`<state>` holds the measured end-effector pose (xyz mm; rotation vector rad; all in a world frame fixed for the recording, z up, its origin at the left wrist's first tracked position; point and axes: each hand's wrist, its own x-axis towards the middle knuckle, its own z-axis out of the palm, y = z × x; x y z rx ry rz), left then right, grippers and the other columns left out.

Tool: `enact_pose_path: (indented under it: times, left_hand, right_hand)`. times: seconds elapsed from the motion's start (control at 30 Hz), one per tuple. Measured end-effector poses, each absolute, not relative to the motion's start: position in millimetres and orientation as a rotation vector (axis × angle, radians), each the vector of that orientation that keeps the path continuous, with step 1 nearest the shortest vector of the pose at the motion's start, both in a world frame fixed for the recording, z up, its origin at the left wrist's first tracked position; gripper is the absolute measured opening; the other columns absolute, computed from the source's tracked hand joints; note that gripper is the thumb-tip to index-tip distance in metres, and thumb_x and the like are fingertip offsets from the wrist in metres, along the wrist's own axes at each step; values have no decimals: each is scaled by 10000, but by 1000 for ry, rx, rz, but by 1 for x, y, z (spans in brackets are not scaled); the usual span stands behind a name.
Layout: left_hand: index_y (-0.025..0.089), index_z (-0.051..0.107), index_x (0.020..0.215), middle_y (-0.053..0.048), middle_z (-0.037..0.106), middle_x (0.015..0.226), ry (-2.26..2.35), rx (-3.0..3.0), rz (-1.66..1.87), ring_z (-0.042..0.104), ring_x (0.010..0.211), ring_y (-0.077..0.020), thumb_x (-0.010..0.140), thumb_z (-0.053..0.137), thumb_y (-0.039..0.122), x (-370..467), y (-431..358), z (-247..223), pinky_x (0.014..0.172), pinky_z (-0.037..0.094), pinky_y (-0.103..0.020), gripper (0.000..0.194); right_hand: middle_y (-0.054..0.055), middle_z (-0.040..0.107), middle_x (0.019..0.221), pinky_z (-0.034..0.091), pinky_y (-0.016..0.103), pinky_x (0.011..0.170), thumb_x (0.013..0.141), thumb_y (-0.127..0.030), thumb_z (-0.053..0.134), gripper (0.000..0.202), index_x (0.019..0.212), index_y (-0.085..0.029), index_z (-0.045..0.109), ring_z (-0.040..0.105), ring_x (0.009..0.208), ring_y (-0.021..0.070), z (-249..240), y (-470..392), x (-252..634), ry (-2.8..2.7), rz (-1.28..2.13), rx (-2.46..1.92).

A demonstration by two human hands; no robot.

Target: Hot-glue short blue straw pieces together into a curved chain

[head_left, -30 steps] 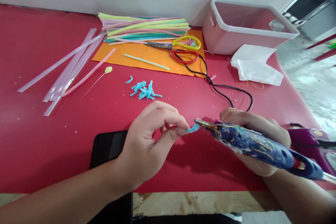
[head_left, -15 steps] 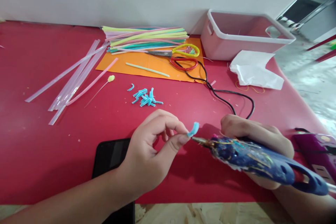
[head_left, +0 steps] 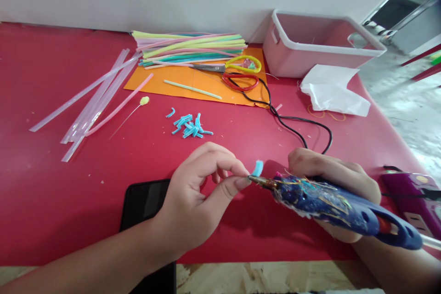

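Between thumb and forefinger, my left hand (head_left: 201, 197) pinches a short curved piece of blue pipe cleaner (head_left: 258, 168), its free end pointing up. My right hand (head_left: 330, 179) is wrapped round a blue hot glue gun (head_left: 320, 202), smeared with dried glue and stray threads. The gun's metal nozzle reaches the lower end of the blue piece, close to my left fingertips; whether they touch I cannot tell. A small pile of cut blue pipe cleaner pieces (head_left: 191, 126) lies on the red tabletop beyond my left hand.
Behind lie a bundle of pipe cleaners (head_left: 193, 48) and scissors (head_left: 237, 71) on orange card (head_left: 158, 86). Glue sticks (head_left: 93, 96) are at left, a black phone (head_left: 143, 202) under my left forearm. A pink bin (head_left: 310, 57), white paper (head_left: 336, 89), black cord (head_left: 292, 119) and purple power strip (head_left: 413, 197) occupy the right.
The glue gun has moved slightly left, its nozzle now at the lower end of the blue pipe cleaner piece. My left hand keeps its pinch. The view has shifted slightly.
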<state>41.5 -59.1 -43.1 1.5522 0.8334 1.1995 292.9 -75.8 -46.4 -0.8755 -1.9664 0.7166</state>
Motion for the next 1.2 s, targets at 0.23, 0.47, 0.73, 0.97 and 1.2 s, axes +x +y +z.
enact_pose_path:
  times: [0.23,0.47,0.73,0.97,1.2]
  left_hand:
    - [222,680,894,-2,640,868,804,1565,1203,596,750,-120,913,695,98,41,-59,-44,670,518,-244,126]
    - [218,668,858,-17,651,852,832,1570,1202,604,729,-136,914,690,116,42,-58,-43,652,532,-258,119]
    - [215,670,838,-5,639,821,830,1588,1222,592,686,-118,894,677,72,43,-58,-39,616,525,-230,154]
    - [218,666,868,-17,642,849,821,1556,1202,605,718,-132,915,671,108,42,-59,-42,621,528,-244,120]
    - [215,646,867,-8,620,831,833,1557,1179,574,707,-129,910,659,105,41,-60,-42,636,504,-258,119]
  right_hand:
    - [32,541,742,399,347,553,956,-331,585,121,952,-213,609,498,630,177,-44,-78,291,-1936,758,-894]
    - [19,532,731,410,348,549,885,-256,606,80,956,-220,614,487,604,168,-48,-78,297,-1949,728,-937]
    - [17,594,733,480,346,549,844,-246,610,134,978,-246,617,583,600,186,-46,-78,299,-1993,605,-988]
    - [19,613,724,444,327,477,772,-160,631,218,970,-252,627,598,585,189,-46,-80,296,-1970,583,-1010]
    - [11,642,698,418,321,436,795,-120,628,226,968,-259,670,581,522,174,-44,-81,292,-1899,474,-1064]
